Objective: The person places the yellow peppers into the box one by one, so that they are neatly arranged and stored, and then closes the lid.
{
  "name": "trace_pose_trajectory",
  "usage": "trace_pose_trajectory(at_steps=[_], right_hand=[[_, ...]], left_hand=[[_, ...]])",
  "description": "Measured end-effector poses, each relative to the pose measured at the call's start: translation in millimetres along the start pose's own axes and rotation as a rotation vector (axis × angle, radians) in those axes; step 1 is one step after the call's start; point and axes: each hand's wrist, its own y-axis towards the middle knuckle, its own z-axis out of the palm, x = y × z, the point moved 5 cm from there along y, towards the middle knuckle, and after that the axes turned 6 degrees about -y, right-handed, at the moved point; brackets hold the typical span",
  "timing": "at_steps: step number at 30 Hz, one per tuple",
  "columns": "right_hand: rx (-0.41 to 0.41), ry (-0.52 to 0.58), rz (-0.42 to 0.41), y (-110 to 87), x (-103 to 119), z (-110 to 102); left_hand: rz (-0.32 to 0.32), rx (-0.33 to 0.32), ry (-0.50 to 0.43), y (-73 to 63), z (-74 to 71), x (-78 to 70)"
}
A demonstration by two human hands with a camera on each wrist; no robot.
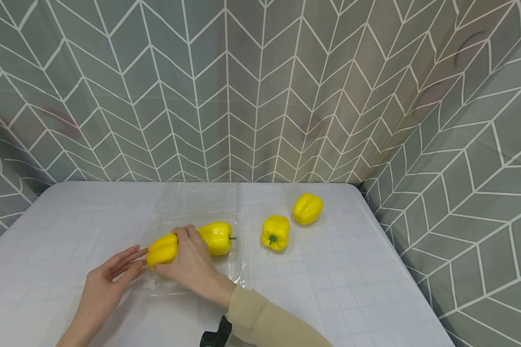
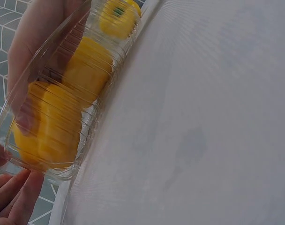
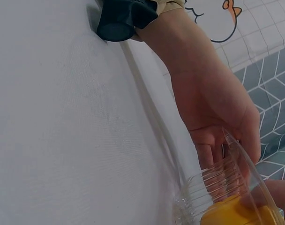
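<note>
A clear plastic clamshell container [image 1: 239, 270] lies on the table, its lid [image 1: 199, 197] folded open toward the back. My right hand [image 1: 191, 260] reaches into the left half of the base and grips a yellow bell pepper [image 1: 162, 249], thumb on its near side. In the left wrist view that pepper [image 2: 48, 126] shows through the ribbed wall. To its right inside the base lies another yellow bell pepper [image 1: 217, 238], green stem pointing right. My left hand [image 1: 113, 274] has its fingers extended, fingertips at the container's left end beside the gripped pepper.
Two more yellow bell peppers stand to the right of the container, one with its stem toward me [image 1: 275, 233] and one farther back [image 1: 308, 208]. A white cloth covers the table [image 1: 351, 279]. Patterned grey curtains [image 1: 243, 96] hang behind and at the sides.
</note>
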Motion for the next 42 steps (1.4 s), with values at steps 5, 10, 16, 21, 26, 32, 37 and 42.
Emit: trace_pose_trajectory(at_steps=[5,10,16,21,26,32,37,42], right_hand=[[0.004,-0.067,-0.014,0.9,0.6,1.4],[0.003,-0.120,-0.014,1.4,2.2,1.6],[0.000,-0.143,-0.024,2.2,3.2,2.3],[-0.006,-0.133,-0.027,3.2,2.5,2.8],[-0.030,-0.138,-0.036,3.9,2.0,1.9],[-0.030,-0.109,-0.023,3.8,0.7,1.8],[-0.051,-0.097,-0.029,4.5,0.3,1.1],[-0.061,-0.078,-0.021,5.4,-0.3,0.5]], left_hand=[[0.015,-0.012,0.016,0.2,-0.3,-0.4],[0.024,-0.018,0.029,-0.1,-1.1,-0.6],[0.047,-0.019,0.005,-0.5,-2.4,-1.0],[0.039,-0.014,-0.014,-0.3,-2.2,-0.2],[0.057,-0.011,-0.046,-0.4,-2.4,-0.5],[0.079,-0.012,-0.077,-0.8,-2.4,-1.0],[0.083,-0.015,-0.094,-1.0,-2.4,-1.8],[0.098,-0.016,-0.108,-1.4,-2.7,-3.1]])
